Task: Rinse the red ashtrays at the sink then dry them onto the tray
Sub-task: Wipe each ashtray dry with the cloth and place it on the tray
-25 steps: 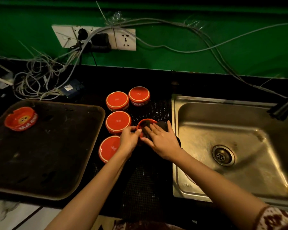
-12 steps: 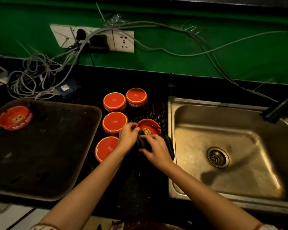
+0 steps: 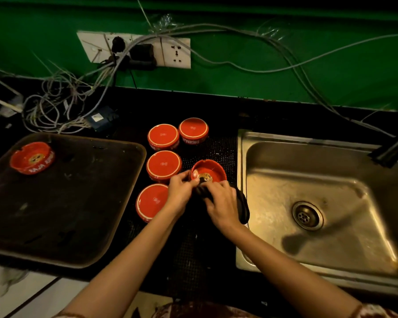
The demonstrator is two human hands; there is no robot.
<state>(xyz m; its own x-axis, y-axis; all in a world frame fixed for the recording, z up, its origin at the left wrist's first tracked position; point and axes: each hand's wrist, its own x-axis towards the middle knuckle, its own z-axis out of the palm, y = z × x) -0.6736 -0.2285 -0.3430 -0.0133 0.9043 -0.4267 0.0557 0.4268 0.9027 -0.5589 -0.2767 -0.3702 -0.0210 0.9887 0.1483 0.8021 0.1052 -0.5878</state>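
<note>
— So, where do we find our left hand (image 3: 179,191)?
— At the near left rim of the open-side-up ashtray (image 3: 213,169). Its fingers are curled over that rim and pinch it.
— And our right hand (image 3: 221,203)?
— Just beside the left, nearly touching it. Its fingers are bent round a dark cloth (image 3: 242,205) and push a fold of it over the ashtray's near edge into the bowl. The rest of the cloth hangs out under our palm toward the sink (image 3: 274,191).
— Does the ashtray sit on the counter (image 3: 193,249)?
— We cannot tell; our hands hide its base. It lies over the dark counter strip between tray and sink, close to the sink's left edge. We can see a pale emblem in the bottom of its bowl.
— What of the others?
— We count four overturned ashtrays (image 3: 163,136) (image 3: 193,130) (image 3: 163,165) (image 3: 152,201), bottoms up, on the counter to the left of the one we hold. Two are at the back, touching or nearly so, and two are nearer us in a column. Our left wrist crosses the nearest one.
— And the tray (image 3: 78,226)?
— It lies at the left of the counter, and one more ashtray (image 3: 32,158) stands open side up in its far left corner.
— Anything behind?
— We see wall sockets (image 3: 175,52) on the green wall, with loose cables (image 3: 55,106) trailing down onto the counter.
</note>
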